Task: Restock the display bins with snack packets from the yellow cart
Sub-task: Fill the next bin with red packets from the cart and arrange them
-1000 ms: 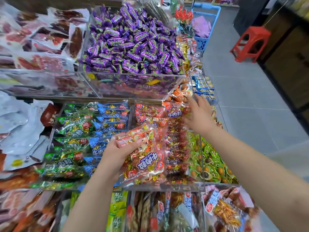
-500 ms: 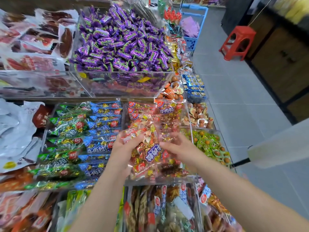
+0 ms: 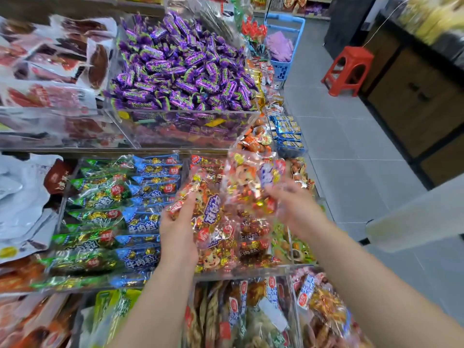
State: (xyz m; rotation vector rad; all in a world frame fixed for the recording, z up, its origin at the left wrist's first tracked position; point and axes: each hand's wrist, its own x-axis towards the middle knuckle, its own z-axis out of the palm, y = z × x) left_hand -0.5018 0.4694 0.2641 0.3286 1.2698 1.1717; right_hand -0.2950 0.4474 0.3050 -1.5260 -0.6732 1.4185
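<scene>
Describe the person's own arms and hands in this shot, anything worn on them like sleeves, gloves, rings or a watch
Both forearms are bare all the way to the bottom edge of the picture: no sleeves show. The left hand wears no glove, and no ring, watch or bracelet is visible on it or its wrist. The right hand is motion-blurred; it looks ungloved too, with a bare wrist, but small items such as rings cannot be ruled out there.

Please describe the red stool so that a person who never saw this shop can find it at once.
Start at the heap of purple candies in the top clear bin, then look right across the grey tiled floor. The red stool stands there beside a dark wooden counter. It is the only furniture on the open floor.
</scene>
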